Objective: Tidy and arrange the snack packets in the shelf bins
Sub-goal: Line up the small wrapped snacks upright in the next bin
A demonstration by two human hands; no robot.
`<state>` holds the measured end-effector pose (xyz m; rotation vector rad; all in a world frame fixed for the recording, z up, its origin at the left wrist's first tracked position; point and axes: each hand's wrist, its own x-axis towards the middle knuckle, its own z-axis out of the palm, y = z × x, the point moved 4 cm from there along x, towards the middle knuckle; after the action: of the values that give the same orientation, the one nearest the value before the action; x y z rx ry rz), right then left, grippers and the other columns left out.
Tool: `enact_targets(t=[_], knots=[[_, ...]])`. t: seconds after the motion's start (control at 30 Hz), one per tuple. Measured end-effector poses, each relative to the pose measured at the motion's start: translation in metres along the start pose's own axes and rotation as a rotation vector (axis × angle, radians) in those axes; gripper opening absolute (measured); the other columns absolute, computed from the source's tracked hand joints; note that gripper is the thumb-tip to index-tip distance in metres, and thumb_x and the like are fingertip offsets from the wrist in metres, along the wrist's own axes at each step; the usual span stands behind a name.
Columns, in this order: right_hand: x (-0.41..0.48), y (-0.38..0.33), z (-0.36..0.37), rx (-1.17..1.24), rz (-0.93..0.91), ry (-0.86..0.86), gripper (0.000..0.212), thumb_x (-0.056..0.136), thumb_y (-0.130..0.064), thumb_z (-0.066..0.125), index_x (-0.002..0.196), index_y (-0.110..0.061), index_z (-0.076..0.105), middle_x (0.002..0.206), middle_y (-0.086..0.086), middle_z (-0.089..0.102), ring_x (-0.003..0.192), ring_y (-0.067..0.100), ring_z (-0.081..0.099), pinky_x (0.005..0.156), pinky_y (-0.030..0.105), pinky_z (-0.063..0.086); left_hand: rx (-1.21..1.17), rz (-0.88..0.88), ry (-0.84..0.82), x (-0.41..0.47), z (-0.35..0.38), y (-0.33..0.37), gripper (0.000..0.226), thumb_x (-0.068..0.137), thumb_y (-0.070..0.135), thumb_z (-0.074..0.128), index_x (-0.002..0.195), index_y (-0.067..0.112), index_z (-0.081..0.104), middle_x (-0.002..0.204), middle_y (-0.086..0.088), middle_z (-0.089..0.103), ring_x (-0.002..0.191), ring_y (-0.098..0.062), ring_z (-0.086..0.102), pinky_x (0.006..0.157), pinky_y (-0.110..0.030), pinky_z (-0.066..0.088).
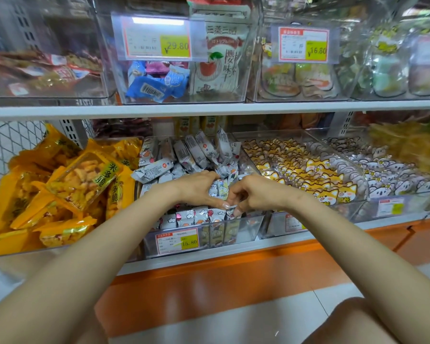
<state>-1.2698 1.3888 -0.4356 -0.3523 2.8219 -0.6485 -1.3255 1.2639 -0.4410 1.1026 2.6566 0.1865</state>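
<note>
The middle clear bin (248,230) on the lower shelf holds small white snack packets (201,150), loose and tilted at the back. A front row of packets (196,217) stands upright behind the bin's front wall. Both my hands are inside this bin, nearly touching. My left hand (196,188) curls thumb and fingers round a bunch of white packets (220,191). My right hand (252,194) has bent fingers and pinches the top of a packet (231,210) in the front row.
Yellow snack bags (80,180) are heaped in the bin to the left. To the right are bins of cat-face packets (308,175) and grey animal-face packets (392,175). Clear bins (179,95) line the upper shelf (209,110). My knee (358,321) is at bottom right.
</note>
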Motion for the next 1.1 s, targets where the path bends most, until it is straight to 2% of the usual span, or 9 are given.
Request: enact_targets(t=[0.1,0.2,0.33,0.53,0.67,0.73,0.9,1.03,1.1], knots=[[0.0,0.001,0.0,0.053,0.024,-0.023,0.019,0.079,0.001,0.067,0.094,-0.01,0.069,0.08,-0.001,0.073,0.071,0.002,0.062,0.069,0.024,0.049,-0.032,0.006,0.0,0.001,0.0,-0.001,0.085,0.084,0.056,0.055,0.146,0.01,0.021,0.15,-0.009,0.029,0.134,-0.024,0.034,0.108,-0.032,0.032],[0.001,0.001,0.002,-0.001,0.021,-0.017,0.02,0.079,-0.007,0.071,0.098,-0.014,0.071,0.078,-0.007,0.07,0.063,-0.014,0.056,0.061,0.007,0.041,-0.042,0.006,0.002,0.002,0.001,-0.002,0.083,0.085,0.053,0.056,0.146,0.01,0.022,0.15,-0.009,0.029,0.134,-0.023,0.034,0.108,-0.032,0.032],[-0.002,0.002,-0.002,0.054,0.041,-0.04,0.024,0.083,-0.008,0.069,0.107,-0.012,0.07,0.084,-0.002,0.07,0.075,0.003,0.062,0.06,0.009,0.043,-0.023,0.001,-0.005,0.003,0.002,-0.007,0.086,0.082,0.046,0.065,0.146,0.01,0.021,0.15,-0.007,0.028,0.135,-0.022,0.032,0.109,-0.03,0.03],[-0.001,0.003,-0.003,0.104,0.04,-0.029,0.017,0.085,-0.003,0.064,0.102,-0.006,0.066,0.084,0.008,0.071,0.055,-0.011,0.055,0.052,0.006,0.039,0.006,0.007,-0.025,0.004,0.002,-0.008,0.09,0.08,0.046,0.068,0.147,0.012,0.019,0.152,-0.006,0.026,0.136,-0.022,0.03,0.11,-0.032,0.029],[-0.001,0.004,-0.001,0.036,0.007,-0.024,0.019,0.087,-0.01,0.065,0.105,-0.014,0.068,0.091,0.005,0.072,0.079,0.006,0.063,0.071,0.02,0.049,0.016,0.007,-0.019,0.003,0.002,-0.008,0.085,0.083,0.046,0.064,0.147,0.012,0.02,0.15,-0.006,0.027,0.135,-0.021,0.032,0.109,-0.031,0.03],[0.0,0.003,0.001,-0.056,-0.001,0.008,0.02,0.087,-0.014,0.064,0.106,-0.014,0.069,0.088,0.0,0.069,0.082,0.012,0.062,0.076,0.027,0.048,0.009,0.007,-0.015,0.003,0.002,-0.008,0.083,0.084,0.046,0.062,0.147,0.012,0.02,0.15,-0.006,0.028,0.135,-0.021,0.032,0.109,-0.031,0.03],[-0.008,-0.004,-0.023,-0.12,-0.022,0.328,0.009,0.084,-0.01,0.062,0.081,-0.009,0.07,0.075,0.002,0.067,0.066,0.014,0.06,0.063,0.028,0.048,-0.024,0.005,-0.01,0.001,0.001,-0.007,0.085,0.082,0.044,0.066,0.146,0.011,0.022,0.15,-0.007,0.029,0.134,-0.022,0.035,0.109,-0.034,0.032],[-0.028,0.004,-0.06,0.317,0.05,0.675,0.007,0.09,-0.005,0.056,0.084,-0.001,0.054,0.075,0.011,0.064,0.053,0.022,0.067,0.046,0.032,0.056,-0.031,0.008,-0.007,0.0,0.0,-0.008,0.087,0.081,0.044,0.067,0.147,0.011,0.02,0.153,-0.006,0.025,0.137,-0.022,0.031,0.11,-0.032,0.031],[-0.03,0.012,-0.063,0.464,0.078,0.708,0.007,0.092,0.001,0.047,0.091,-0.004,0.053,0.081,0.015,0.062,0.056,0.03,0.068,0.047,0.037,0.057,-0.025,0.01,-0.007,-0.001,0.0,-0.007,0.087,0.082,0.044,0.066,0.147,0.011,0.019,0.153,-0.006,0.024,0.137,-0.021,0.03,0.11,-0.031,0.03]])
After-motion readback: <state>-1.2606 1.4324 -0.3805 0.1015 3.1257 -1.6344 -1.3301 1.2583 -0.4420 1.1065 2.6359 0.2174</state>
